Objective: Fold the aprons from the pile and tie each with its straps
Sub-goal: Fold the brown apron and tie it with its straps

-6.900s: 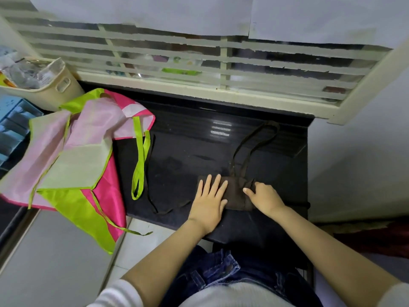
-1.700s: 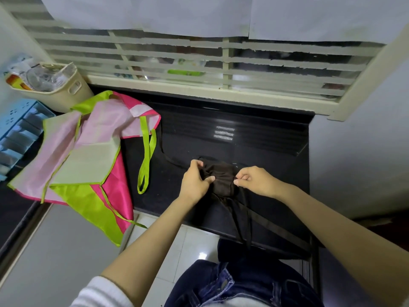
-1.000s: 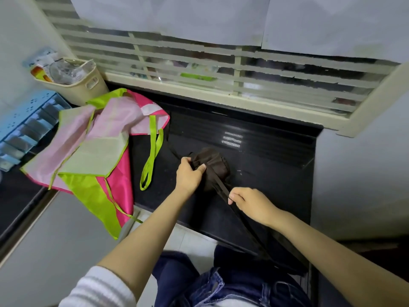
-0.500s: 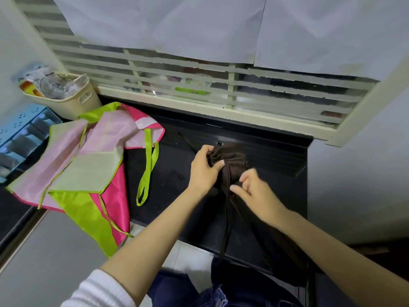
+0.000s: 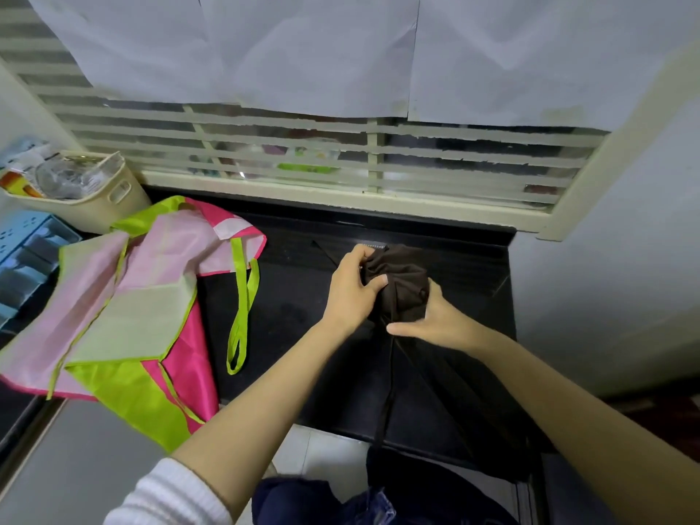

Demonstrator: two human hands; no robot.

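A strap [image 5: 384,403] hung off the bench [image 5: 295,308], just in front of the rolled brown apron [image 5: 401,282]. The right hand [image 5: 428,323] pinched it there, and the left hand [image 5: 352,293] gripped the apron. Tying seemed begun; next the strap needed wrapping round and knotting. The pile [image 5: 125,305] lay left of the apron.

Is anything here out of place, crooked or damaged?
Nothing looks damaged or spilled. Two things hang loose: the apron pile droops over the front edge of the counter at the left, and a strap of the brown apron, which the left hand and right hand grip, dangles past that edge.
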